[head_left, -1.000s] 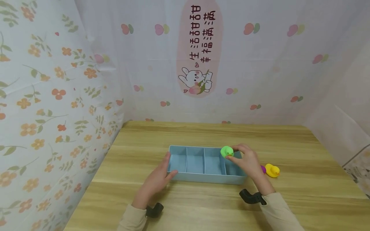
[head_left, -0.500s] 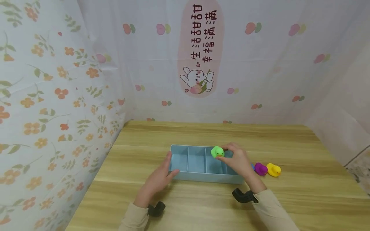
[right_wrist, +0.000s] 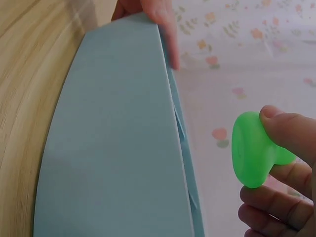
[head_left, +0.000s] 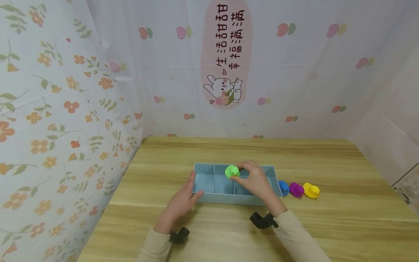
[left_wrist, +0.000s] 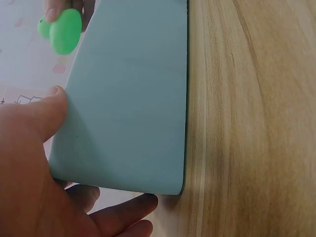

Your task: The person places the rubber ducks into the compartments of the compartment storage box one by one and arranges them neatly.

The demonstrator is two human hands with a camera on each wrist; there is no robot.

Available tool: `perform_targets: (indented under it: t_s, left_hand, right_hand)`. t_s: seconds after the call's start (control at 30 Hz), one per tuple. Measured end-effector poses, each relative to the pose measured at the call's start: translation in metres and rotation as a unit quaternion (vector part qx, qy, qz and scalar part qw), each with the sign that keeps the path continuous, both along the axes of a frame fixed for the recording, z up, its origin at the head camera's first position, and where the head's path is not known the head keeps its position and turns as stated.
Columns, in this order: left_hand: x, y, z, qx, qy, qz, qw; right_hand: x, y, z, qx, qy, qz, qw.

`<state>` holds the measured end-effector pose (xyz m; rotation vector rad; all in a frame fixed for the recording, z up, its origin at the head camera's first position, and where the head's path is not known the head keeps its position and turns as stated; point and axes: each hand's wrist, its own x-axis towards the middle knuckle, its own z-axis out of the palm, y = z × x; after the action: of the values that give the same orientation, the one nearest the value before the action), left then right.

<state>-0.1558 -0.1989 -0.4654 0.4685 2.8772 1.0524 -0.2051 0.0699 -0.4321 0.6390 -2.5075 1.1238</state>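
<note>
A light blue divided box (head_left: 222, 198) lies lengthwise on the table. At its left end my left hand (head_left: 179, 202) holds the corner; in the left wrist view the thumb (left_wrist: 52, 106) lies at the upper rim and the fingers (left_wrist: 123, 215) are against the end wall. My right hand (head_left: 256, 179) pinches a green toy duck (head_left: 232, 171) between thumb and fingers, above the box around its second compartment from the left. In the right wrist view the green duck (right_wrist: 252, 150) is held apart from the box wall (right_wrist: 113, 133). My right hand partly hides the right-hand compartments.
Right of the box, a blue duck (head_left: 283, 188), a purple duck (head_left: 296, 190) and a yellow duck (head_left: 311, 190) sit in a row on the wooden table (head_left: 209, 233). The blue one is close to the box's end. A patterned curtain (head_left: 170, 80) hangs behind the table.
My right hand has moved left over the box with the green duck, from the rightmost compartment toward the second from left. The blue and purple ducks have come into view. My left hand stays on the box.
</note>
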Motion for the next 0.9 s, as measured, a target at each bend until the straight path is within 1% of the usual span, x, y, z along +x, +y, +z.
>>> perform_targets:
  t_s: [0.13, 0.2, 0.4, 0.53, 0.63, 0.73, 0.9]
  left_hand:
    - [-0.001, -0.002, 0.001, 0.0, -0.002, 0.004, 1.0]
    - [-0.001, -0.002, 0.001, 0.001, -0.002, 0.006, 1.0]
    - [-0.001, 0.0, 0.0, -0.003, -0.001, -0.002, 1.0]
    - [0.0, 0.001, 0.0, 0.001, -0.004, -0.002, 1.0]
    - [0.0, 0.001, 0.001, 0.004, -0.002, -0.001, 1.0]
    - [0.0, 0.001, 0.002, 0.002, -0.001, -0.001, 1.0]
    - [0.0, 0.001, 0.002, -0.001, -0.007, 0.002, 1.0]
  right_hand:
    - [-0.002, -0.015, 0.002, 0.009, 0.007, 0.012, 0.9999]
    - [-0.002, -0.022, 0.003, 0.009, 0.004, 0.021, 0.9997]
    - [-0.003, -0.041, 0.006, 0.011, -0.002, 0.04, 0.9991]
    - [-0.005, -0.053, 0.004, 0.035, 0.02, 0.031, 0.9987]
    - [-0.006, -0.061, 0.002, 0.042, 0.028, 0.019, 0.9985]
    - [-0.006, -0.068, 0.0, 0.048, 0.025, 0.008, 0.9985]
    - [-0.006, -0.078, -0.003, 0.077, 0.005, -0.001, 0.997]
